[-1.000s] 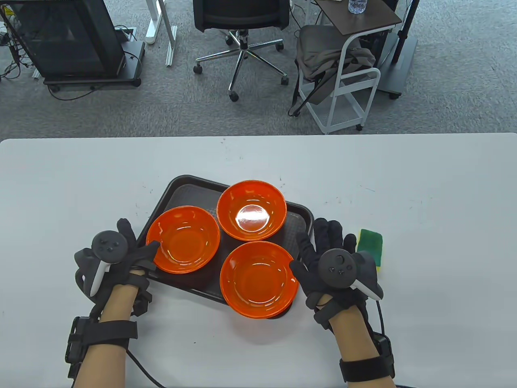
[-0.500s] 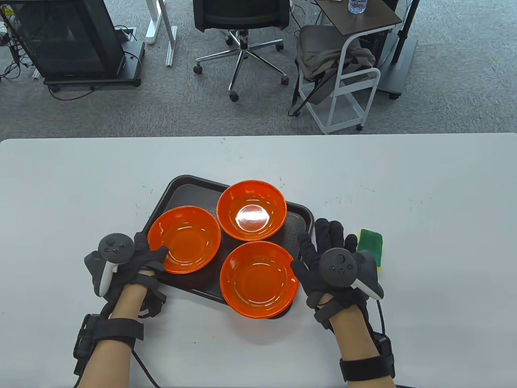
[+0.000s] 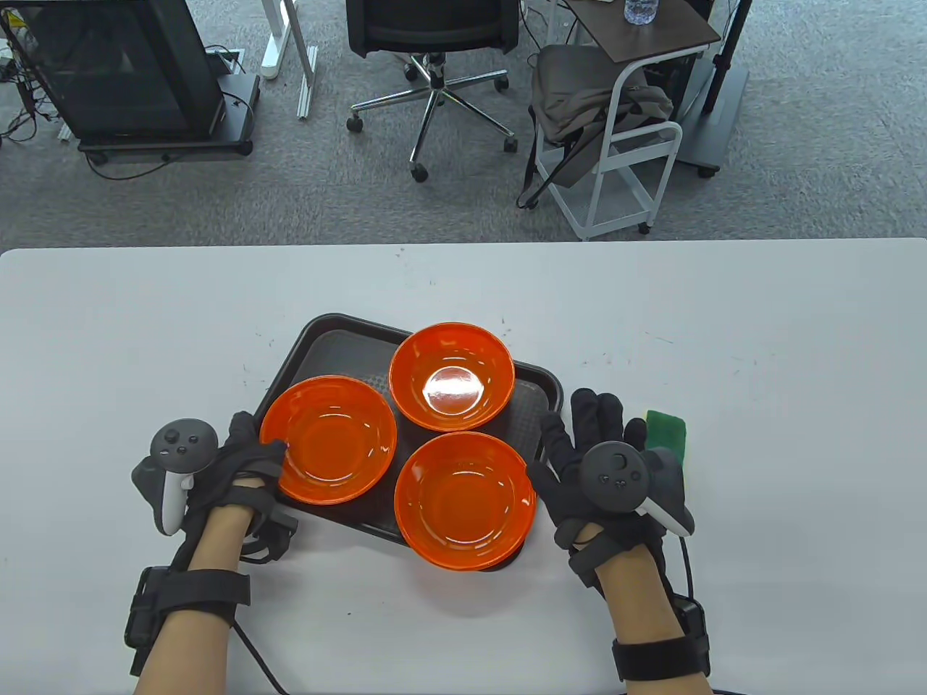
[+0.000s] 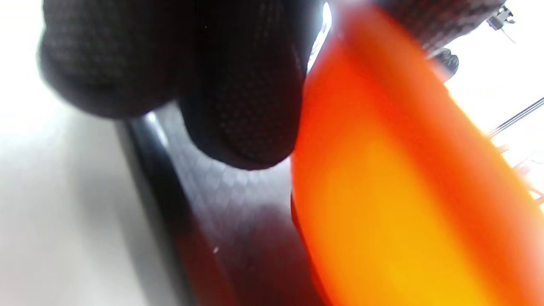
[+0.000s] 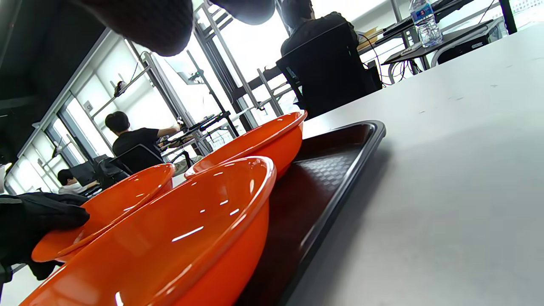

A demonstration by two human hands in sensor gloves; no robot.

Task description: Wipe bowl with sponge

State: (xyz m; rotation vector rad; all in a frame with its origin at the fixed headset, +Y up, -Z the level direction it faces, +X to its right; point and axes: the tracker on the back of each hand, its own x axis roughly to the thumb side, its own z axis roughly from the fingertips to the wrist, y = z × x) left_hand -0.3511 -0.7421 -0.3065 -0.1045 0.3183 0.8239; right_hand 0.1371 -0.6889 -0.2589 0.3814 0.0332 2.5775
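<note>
Left hand [image 3: 239, 463] grips the rim of the left bowl [image 3: 329, 438], thumb inside it, on the tray [image 3: 539, 384]. Two more bowls sit on that tray. Right hand [image 3: 601, 470] lies flat and released right of the tray, beside the sponge [image 3: 666, 428] on the surface [image 3: 760, 362].

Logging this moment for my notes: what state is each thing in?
Left bowl: tilted, gripped at its rim by left hand.
Far bowl: upright on tray, empty.
Near bowl: upright, overhanging tray edge.
Sponge: on table, untouched.
Right hand: fingers spread, holding nothing.
</note>
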